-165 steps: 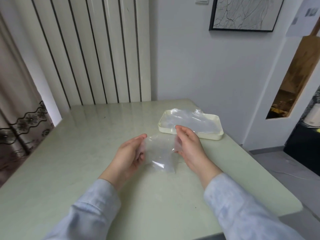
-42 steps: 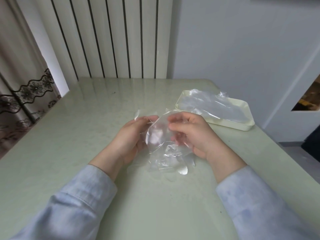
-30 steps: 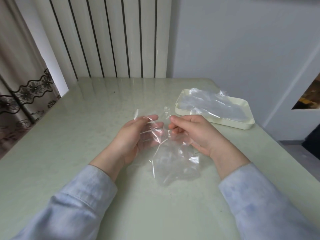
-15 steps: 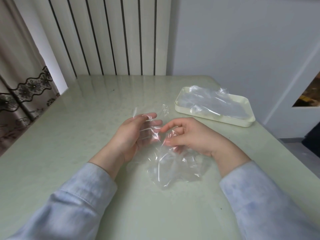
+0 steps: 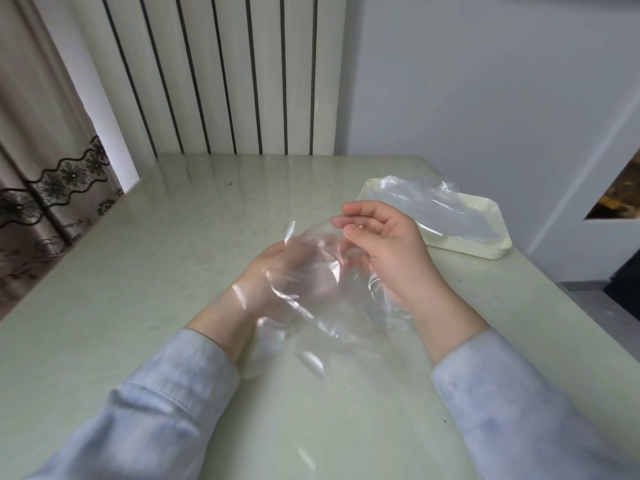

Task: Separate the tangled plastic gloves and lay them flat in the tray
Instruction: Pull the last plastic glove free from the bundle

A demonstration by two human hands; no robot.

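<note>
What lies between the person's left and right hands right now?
In the head view, a crumpled clear plastic glove bridges the gap between the left hand and the right hand, and both hands hold it.

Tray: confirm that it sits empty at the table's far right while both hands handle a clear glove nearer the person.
Not quite. The tray is not empty: the head view shows clear plastic gloves lying in it. The rest stands: it sits at the far right of the table, and the left hand and right hand handle a clear glove nearer the person.
</note>
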